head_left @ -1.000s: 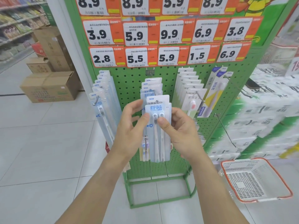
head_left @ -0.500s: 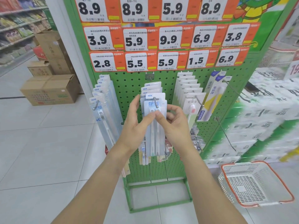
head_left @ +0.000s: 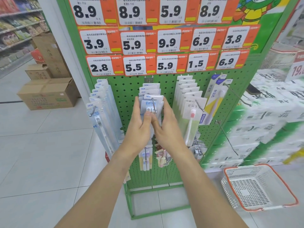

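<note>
Hands meet at the middle of the tall green perforated metal display stand [head_left: 130, 89], both on one flat clear-plastic toothbrush pack [head_left: 150, 105] with a pale blue header. That pack sits at the very front of the stand's centre row, and the upturned tip of a thin silver wire hook [head_left: 154, 107] shows in front of its header. From where I stand, the left hand [head_left: 139, 129] pinches the pack, thumb pressed on the front and fingers running up behind its left edge. The right hand [head_left: 167, 129] holds it too, thumb low on the front just beside the other thumb and fingers straight up along the right edge. Both grips are narrow, closed on the pack itself.

Across the stand's upper part run three rows of orange-and-white paper price tags [head_left: 134, 66]. On the stand's left hook hangs a row of long clear blister packs [head_left: 98, 112]; on the hook right of centre, a pack with a pink-headed toothbrush [head_left: 191, 116]. On the floor at the stand's right foot rests a white plastic shopping basket with an orange rim [head_left: 251, 190]. Well to the stand's left stand brown cardboard boxes [head_left: 47, 94], and against its right side rise stacks of white wrapped paper goods [head_left: 271, 120]
</note>
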`<state>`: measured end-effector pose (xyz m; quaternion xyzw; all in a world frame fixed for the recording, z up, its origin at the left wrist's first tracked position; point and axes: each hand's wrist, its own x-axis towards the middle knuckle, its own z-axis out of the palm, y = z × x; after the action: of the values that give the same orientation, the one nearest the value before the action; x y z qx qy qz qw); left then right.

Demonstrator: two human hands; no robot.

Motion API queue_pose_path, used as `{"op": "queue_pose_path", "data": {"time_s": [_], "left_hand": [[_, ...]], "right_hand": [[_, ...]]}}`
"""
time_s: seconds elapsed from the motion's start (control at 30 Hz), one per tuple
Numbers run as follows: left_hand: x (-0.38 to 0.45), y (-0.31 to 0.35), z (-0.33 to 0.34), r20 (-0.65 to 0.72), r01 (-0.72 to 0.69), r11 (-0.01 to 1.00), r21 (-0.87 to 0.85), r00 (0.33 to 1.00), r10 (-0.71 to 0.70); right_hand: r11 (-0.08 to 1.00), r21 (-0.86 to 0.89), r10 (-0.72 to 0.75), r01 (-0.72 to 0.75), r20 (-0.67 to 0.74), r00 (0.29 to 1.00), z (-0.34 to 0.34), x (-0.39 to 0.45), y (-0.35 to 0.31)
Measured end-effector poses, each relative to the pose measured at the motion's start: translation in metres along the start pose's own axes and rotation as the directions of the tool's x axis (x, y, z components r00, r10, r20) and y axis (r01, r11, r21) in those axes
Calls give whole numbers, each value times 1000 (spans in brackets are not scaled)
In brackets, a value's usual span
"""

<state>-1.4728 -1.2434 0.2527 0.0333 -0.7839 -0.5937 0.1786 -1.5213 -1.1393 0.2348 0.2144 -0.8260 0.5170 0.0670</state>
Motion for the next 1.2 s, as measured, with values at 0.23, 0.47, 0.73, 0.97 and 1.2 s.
{"op": "queue_pose_path", "data": {"time_s": [0.23,0.47,0.73,0.97,1.2], "left_hand": [[-13,-2,1,-287,23,997,-79,957,-45],[-69,6,21,-492,-204,946,-253,869,56],[-66,-37,77,276,251,942,222,910,-308],[-46,-59,111,-14,302,938,172,952,-304],[-35,-71,124,-77,324,946,22,944,-321]], "right_hand": [[995,3,100,-100,-79,992,-9,-33,-2],[972,193,183,-134,-261,948,-44,-67,10],[943,239,297,-232,-293,909,-73,-75,59],[916,256,353,-310,-144,925,-82,-73,106],[933,272,248,-234,-21,968,-76,-61,113]]}}
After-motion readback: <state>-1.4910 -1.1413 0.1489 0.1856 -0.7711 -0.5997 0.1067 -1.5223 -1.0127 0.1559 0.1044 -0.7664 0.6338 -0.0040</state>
